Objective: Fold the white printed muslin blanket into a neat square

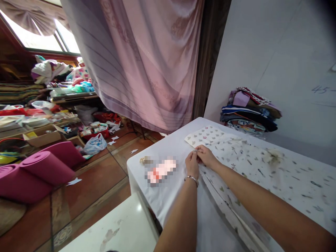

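Observation:
A white patterned cloth (244, 168) with small dark and grey motifs lies spread over the white-covered table (168, 147). At the cloth's near left edge, my left hand (192, 164) pinches the fabric, a bracelet on its wrist. Right beside it, my right hand (207, 156) grips the same edge, its fingertips meeting the left ones. From my hands the edge runs down toward me in a loose fold. To the left on the table are a blurred-out pink and white item (161, 171) and a small beige item (143, 161) whose kind I cannot make out.
A stack of folded clothes (249, 110) stands at the wall on the right. Behind the table hangs a pink curtain (157, 63). On the floor at left are rolled pink mats (44, 168), boxes and bags. A white surface (118, 227) is close below.

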`<move>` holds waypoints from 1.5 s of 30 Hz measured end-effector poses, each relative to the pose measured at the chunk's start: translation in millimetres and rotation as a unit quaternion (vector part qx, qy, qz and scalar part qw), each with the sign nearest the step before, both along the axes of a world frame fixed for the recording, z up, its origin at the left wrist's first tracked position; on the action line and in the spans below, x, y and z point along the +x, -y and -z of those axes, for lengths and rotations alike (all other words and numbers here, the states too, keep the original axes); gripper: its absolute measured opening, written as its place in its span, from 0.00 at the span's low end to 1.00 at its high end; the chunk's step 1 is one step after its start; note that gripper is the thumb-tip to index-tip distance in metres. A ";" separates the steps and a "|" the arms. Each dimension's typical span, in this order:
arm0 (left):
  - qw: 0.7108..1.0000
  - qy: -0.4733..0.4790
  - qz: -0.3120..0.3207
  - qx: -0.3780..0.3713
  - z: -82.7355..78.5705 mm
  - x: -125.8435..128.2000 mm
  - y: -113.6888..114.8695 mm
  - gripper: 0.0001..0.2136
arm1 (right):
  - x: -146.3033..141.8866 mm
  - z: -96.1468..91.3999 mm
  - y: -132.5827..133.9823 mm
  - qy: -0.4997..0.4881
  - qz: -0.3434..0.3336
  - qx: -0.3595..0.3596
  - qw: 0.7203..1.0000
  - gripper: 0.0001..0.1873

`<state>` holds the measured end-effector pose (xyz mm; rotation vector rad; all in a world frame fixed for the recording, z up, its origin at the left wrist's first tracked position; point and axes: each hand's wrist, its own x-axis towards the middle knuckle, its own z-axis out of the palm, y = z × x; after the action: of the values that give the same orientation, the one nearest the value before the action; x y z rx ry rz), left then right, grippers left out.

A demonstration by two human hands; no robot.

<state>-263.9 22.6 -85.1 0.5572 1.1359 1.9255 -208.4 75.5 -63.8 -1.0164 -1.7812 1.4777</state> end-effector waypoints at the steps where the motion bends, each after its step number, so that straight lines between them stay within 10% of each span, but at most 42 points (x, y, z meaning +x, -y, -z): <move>1: 1.000 0.002 -0.003 -0.002 1.7 -0.2 -1.1 0.16 | -0.3 -0.6 1.1 0.000 -0.006 -0.004 1.000 0.08; 9: 0.982 -0.113 -0.136 -0.066 3.3 -10.4 0.7 0.16 | 25.5 1.3 -6.7 -0.019 -0.022 0.047 0.998 0.18; 16: 0.952 -0.207 -0.225 -0.009 -28.3 -5.2 20.2 0.15 | 112.2 -10.4 -69.0 0.140 0.159 0.131 0.968 0.17; 21: 0.949 -0.314 0.003 -0.002 -20.2 22.2 21.4 0.15 | 165.2 -20.6 -109.7 0.212 0.250 0.123 0.937 0.17; 25: 0.869 -0.353 0.342 -0.058 -2.5 43.9 19.8 0.17 | 182.6 -27.4 -135.2 0.286 0.272 0.135 0.909 0.17; 28: 0.815 -0.333 0.465 -0.091 3.5 49.0 21.2 0.19 | 185.1 -34.6 -152.2 0.356 0.268 0.155 0.882 0.12; 39: 0.772 -0.307 0.540 -0.131 5.0 47.9 22.6 0.20 | 160.6 -18.8 -188.4 0.550 0.218 0.131 0.795 0.19; 45: 0.773 -0.224 0.581 -0.121 -1.3 45.7 25.0 0.22 | 209.2 -10.8 -190.5 0.609 0.204 0.121 0.757 0.17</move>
<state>-218.2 -2.4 -83.8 1.2429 0.9039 0.5610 0.8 266.0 -53.0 -2.3220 -2.1691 0.1443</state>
